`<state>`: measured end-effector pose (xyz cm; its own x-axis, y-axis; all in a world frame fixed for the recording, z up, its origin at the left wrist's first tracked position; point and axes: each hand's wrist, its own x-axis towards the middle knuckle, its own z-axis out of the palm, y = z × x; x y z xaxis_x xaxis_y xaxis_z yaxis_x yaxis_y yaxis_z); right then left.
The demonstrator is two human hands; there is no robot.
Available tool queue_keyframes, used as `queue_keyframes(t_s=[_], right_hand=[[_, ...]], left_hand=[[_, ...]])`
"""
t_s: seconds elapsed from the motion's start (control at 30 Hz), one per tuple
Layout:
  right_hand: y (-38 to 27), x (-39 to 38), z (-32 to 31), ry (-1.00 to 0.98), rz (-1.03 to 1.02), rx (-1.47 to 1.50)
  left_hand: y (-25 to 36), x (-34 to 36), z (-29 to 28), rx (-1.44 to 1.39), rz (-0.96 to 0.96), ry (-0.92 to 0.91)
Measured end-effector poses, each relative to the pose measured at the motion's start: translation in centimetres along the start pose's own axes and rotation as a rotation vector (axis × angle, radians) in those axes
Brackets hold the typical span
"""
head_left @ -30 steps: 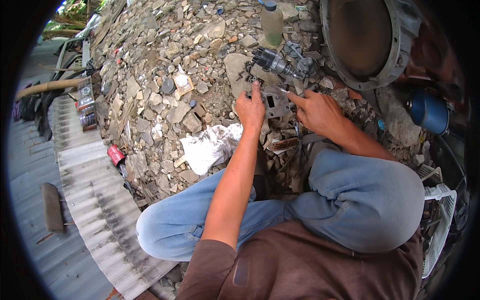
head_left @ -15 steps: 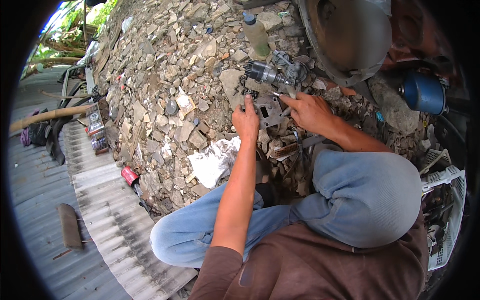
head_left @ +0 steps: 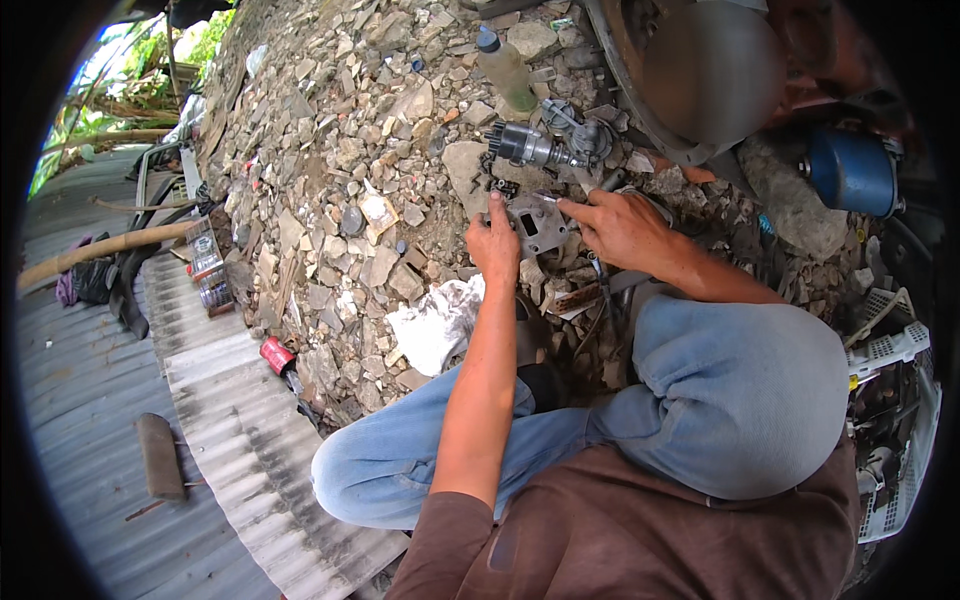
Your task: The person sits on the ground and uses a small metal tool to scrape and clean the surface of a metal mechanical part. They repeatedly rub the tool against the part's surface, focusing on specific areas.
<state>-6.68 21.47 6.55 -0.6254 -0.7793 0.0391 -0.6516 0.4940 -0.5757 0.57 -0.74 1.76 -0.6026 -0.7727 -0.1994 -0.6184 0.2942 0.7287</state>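
Note:
A flat grey metal plate (head_left: 548, 228) with a dark rectangular slot and several holes lies in front of me. My left hand (head_left: 493, 245) is closed on its left edge, one finger pointing up toward small black parts (head_left: 503, 187) on a flat stone. From the right, my right hand (head_left: 625, 230) pinches a thin, pale-tipped piece (head_left: 547, 199) over the plate's upper edge; its kind is too small to make out. Just beyond lie a distributor with a black cap (head_left: 525, 144) and a grey metal assembly of round housings (head_left: 585, 135).
A blue-capped bottle (head_left: 507, 70) stands farther off on the rubble. A white cloth (head_left: 435, 328) lies left of my legs. Tools lie by my right knee. On the right are a blue cylinder (head_left: 850, 172) and a white plastic basket (head_left: 905, 450); corrugated sheets (head_left: 240, 440) cover the left.
The view has shifted slightly. My right hand has moved a little, and the pale tip now points more to the left over the plate. My left hand keeps its place on the plate.

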Motion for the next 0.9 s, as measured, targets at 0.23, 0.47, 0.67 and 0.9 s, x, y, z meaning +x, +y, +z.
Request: queue_keyframes(t_s=[0.23,0.47,0.67,0.9], right_hand=[[-1.7,1.9,-2.9,-0.178,0.02,-0.088],[-2.6,2.6,-3.2,-0.219,0.029,-0.074],[-2.6,2.7,-3.1,-0.193,0.017,-0.115],[-2.6,2.7,-2.9,-0.191,0.011,-0.125]], left_hand=[[-0.3,0.2,0.9,-0.015,0.049,0.037],[-0.7,0.4,0.9,-0.054,0.04,0.026],[0.0,0.1,0.7,-0.042,0.022,0.026],[-0.4,0.4,0.8,-0.025,0.021,0.039]])
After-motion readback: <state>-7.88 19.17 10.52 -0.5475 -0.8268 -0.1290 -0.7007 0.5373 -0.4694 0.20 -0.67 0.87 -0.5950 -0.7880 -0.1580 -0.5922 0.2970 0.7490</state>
